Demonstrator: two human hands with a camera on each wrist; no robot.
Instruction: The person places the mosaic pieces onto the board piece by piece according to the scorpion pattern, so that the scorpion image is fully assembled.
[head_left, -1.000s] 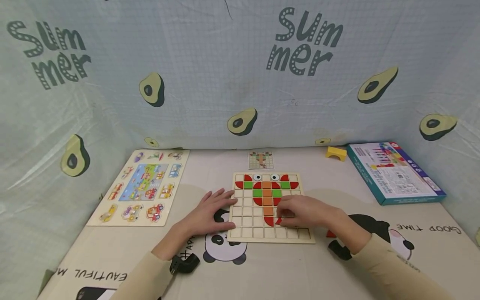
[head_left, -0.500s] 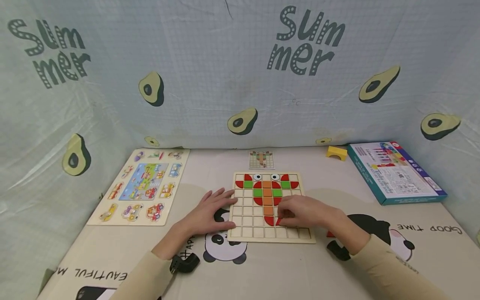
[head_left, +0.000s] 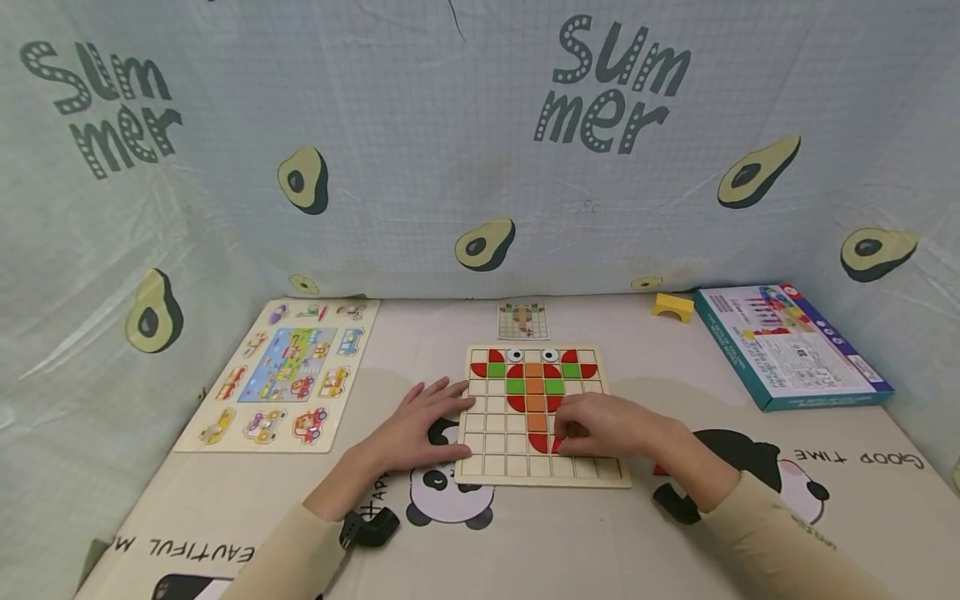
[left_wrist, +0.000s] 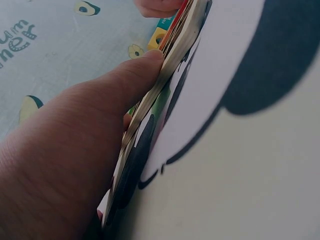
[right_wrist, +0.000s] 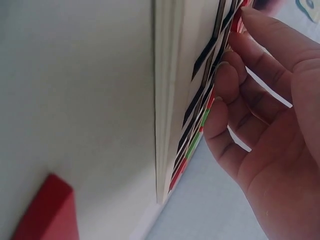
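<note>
A wooden grid board [head_left: 495, 468] lies on the table, bearing red, green and orange tiles and two round eye pieces [head_left: 551, 355]. My left hand [head_left: 420, 423] rests at its left side, fingers spread, thumb tip touching the edge in the left wrist view. My right hand [head_left: 609, 423] is over the lower right part of the grid. Thumb and forefinger pinch a small red tile [head_left: 556, 447], mostly hidden by the fingertips, beside a red quarter-circle tile [head_left: 537, 442]. In the right wrist view the pinched tile [right_wrist: 238, 21] sits at the board's surface.
A pattern card [head_left: 522, 322] lies behind the board. At left is a vehicle puzzle board [head_left: 345, 333]; at right, a boxed set [head_left: 795, 346] and a yellow arch block [head_left: 672, 307]. Another red piece [right_wrist: 50, 212] lies on the table near my right forearm.
Almost nothing differs. My right fingers shift very slightly around the red tile; the left hand stays at the board's edge.
</note>
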